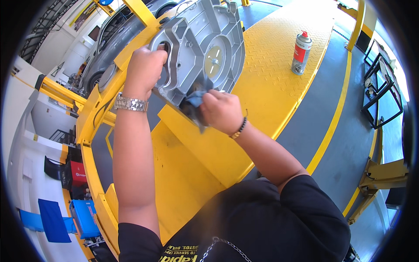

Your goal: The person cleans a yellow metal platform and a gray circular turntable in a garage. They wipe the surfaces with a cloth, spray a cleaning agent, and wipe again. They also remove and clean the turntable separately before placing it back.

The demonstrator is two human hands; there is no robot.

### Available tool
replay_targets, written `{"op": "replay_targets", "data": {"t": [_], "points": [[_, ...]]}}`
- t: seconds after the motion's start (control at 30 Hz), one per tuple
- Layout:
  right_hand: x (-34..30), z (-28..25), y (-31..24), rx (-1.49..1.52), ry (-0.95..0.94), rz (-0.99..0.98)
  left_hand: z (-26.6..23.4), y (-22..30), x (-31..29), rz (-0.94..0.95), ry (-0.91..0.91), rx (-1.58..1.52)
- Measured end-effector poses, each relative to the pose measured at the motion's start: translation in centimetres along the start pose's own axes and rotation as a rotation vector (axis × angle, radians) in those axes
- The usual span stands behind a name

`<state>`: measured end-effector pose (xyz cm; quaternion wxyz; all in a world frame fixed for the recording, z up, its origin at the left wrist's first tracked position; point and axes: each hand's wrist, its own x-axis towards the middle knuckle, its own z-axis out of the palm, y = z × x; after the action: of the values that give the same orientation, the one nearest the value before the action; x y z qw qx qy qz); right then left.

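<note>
The step in hand appears to be wiping: the right hand (221, 111) pinches a crumpled blue cloth (196, 98), blurred, against the ribbed silver-grey metal casting (192, 56), which lies just beyond both hands' fingers. The left hand (146, 67) is curled around the casting's edge, gripping it. A further stroke would likely call for a firm left hold and cloth pressed between the ribs.

there are 2 bare hands (146, 70) (223, 110), 1 grey metal casting (191, 56), 1 blue cloth (196, 98), 1 spray can (301, 54) (with 1 red cap (304, 34)), 1 metal-link wristband (131, 103), 1 beaded bracelet (239, 128), 1 neck chain (215, 239) and 1 black rack (380, 97).
</note>
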<state>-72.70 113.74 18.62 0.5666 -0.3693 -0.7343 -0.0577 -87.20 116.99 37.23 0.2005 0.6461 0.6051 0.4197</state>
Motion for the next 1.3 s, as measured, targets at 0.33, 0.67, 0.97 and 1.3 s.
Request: {"op": "replay_targets", "data": {"t": [0.33, 0.67, 0.97, 1.3], "points": [[2.7, 4.2, -3.3, 0.197, 0.375, 0.063, 0.6, 0.8, -0.4, -0.002, -0.007, -0.028], [-8.3, 6.1, -0.2, 0.079, -0.188, 0.239, -0.8, -0.7, 0.5, -0.019, 0.016, -0.018], [-8.0, 5.0, 4.3, 0.172, -0.025, 0.873, -0.6, -0.4, 0.8, -0.018, -0.047, -0.043], [-5.4, 5.1, 12.0, 0.389, 0.301, 1.032, -0.5, -0.6, 0.6, 0.020, -0.027, -0.014]]}}
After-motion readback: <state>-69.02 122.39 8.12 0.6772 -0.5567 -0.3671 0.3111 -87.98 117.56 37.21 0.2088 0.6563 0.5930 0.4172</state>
